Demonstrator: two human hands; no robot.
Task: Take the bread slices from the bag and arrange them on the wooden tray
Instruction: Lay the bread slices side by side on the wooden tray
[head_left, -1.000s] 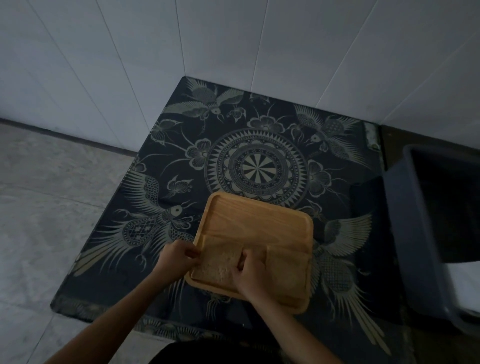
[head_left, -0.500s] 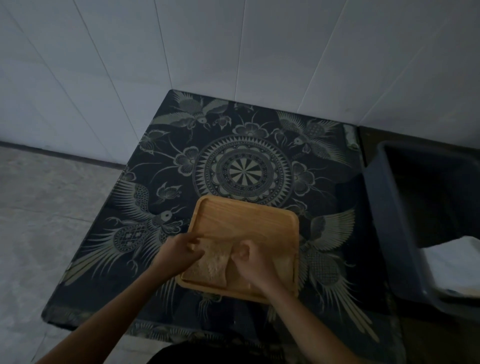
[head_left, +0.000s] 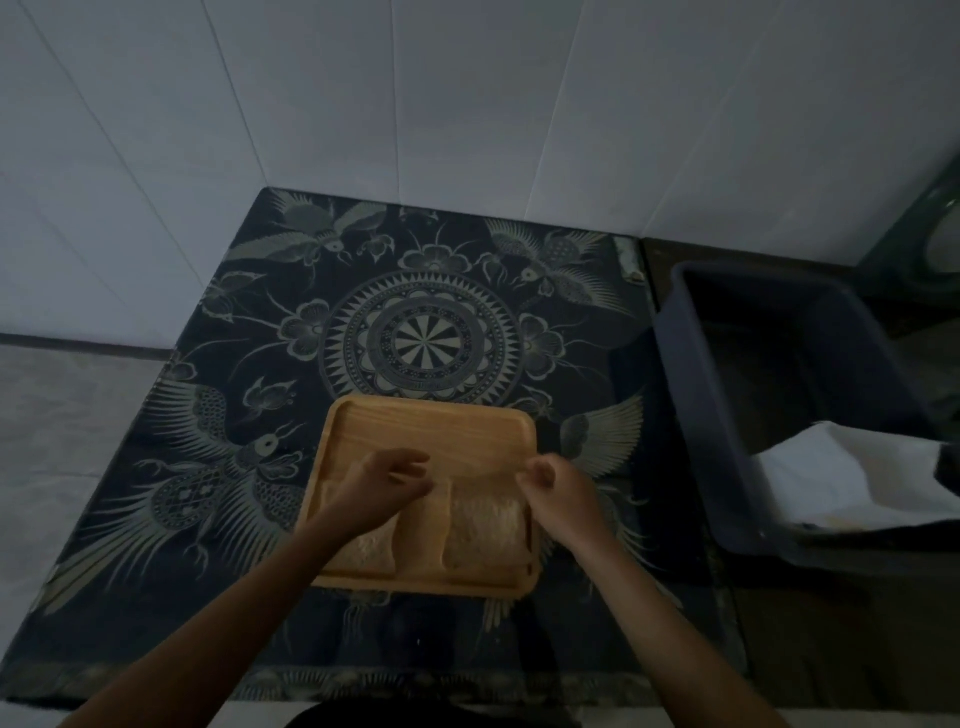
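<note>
A wooden tray (head_left: 431, 431) lies on the patterned dark cloth near the table's front edge. Two bread slices lie side by side on its near half. My left hand (head_left: 384, 483) rests flat on the far part of the left bread slice (head_left: 371, 548), fingers apart and slightly blurred. My right hand (head_left: 556, 488) has its fingers curled at the far right corner of the right bread slice (head_left: 485, 525), pinching it by the tray's right rim. The far half of the tray is bare wood.
A dark plastic bin (head_left: 727, 415) stands right of the table, with a white bag or cloth (head_left: 852, 483) inside it. Tiled walls close the back. The floor drops away on the left, past the patterned cloth (head_left: 249, 467).
My right hand has moved right, from the tray's middle to the right slice's far corner, uncovering that slice. My left hand has moved onto the left slice. The camera view has shifted.
</note>
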